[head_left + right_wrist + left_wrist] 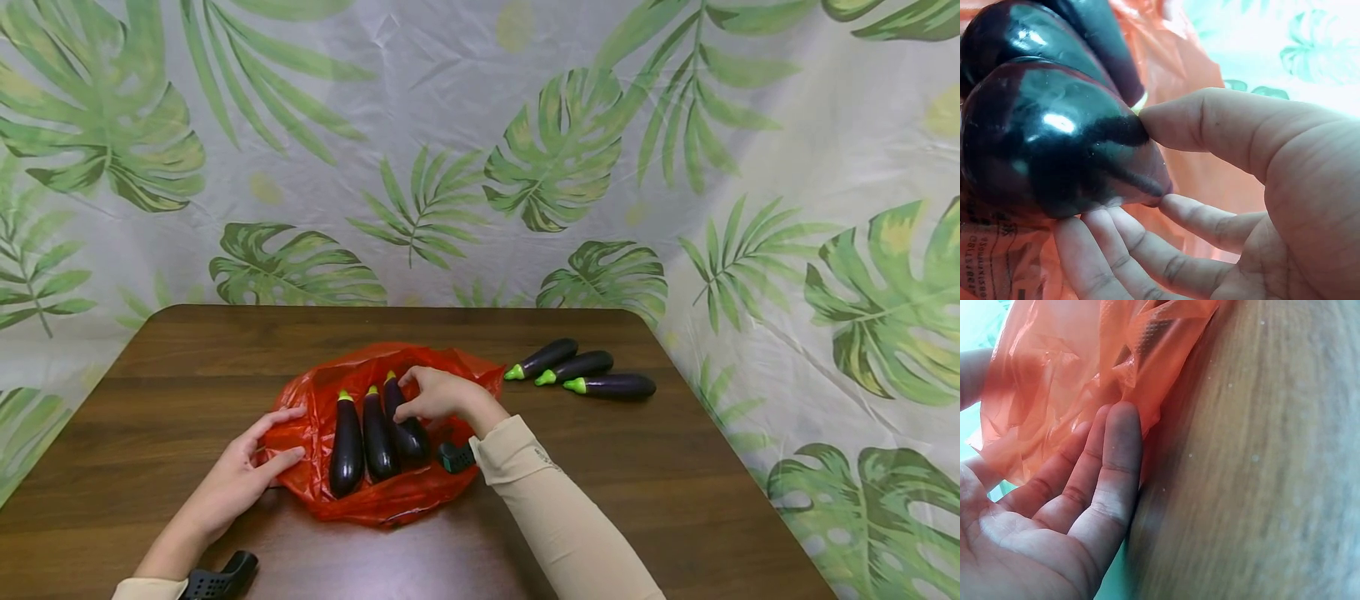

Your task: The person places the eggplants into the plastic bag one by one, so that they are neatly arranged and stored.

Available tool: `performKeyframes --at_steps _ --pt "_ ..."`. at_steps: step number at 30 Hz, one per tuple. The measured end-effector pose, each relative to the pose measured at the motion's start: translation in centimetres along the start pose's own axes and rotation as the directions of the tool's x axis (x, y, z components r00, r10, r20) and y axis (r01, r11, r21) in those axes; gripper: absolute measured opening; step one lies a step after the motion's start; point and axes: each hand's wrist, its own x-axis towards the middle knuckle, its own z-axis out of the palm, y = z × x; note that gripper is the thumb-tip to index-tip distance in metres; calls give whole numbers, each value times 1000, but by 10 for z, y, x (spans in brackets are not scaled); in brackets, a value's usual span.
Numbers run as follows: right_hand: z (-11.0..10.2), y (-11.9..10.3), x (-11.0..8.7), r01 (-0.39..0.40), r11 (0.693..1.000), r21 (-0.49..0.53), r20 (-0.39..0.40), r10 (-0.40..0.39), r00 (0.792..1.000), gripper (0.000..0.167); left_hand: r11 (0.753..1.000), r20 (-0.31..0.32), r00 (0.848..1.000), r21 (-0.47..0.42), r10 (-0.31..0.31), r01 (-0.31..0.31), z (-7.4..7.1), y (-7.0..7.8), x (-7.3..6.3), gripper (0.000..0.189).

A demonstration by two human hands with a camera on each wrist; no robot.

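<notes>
Three dark purple eggplants lie side by side in a spread-open red plastic bag (307, 483), green stem ends pointing away. My right hand (438, 395) holds the rightmost eggplant (411, 437). In the right wrist view, the thumb (1179, 119) presses its upper side while the other fingers (1088, 250) reach along its underside. To its left lie the middle eggplant (380, 442) and the left eggplant (347, 450). At the bag's left edge is my left hand (236, 479), thumb and fingers spread; its nearly straight fingers (1124, 444) touch the thin plastic in the left wrist view.
Three more eggplants (611, 386) lie on the brown wooden table (600, 483), right of the bag, stems toward it. A leaf-patterned cloth (450, 167) hangs behind the table and along its right side. Black straps (221, 577) circle both wrists.
</notes>
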Motion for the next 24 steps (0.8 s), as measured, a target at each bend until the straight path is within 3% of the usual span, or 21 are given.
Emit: performKeyframes --at_steps 24 --pt "11 8 1 -29 1000 9 4 28 1000 55 1000 10 999 5 -31 31 0 1 0 55"
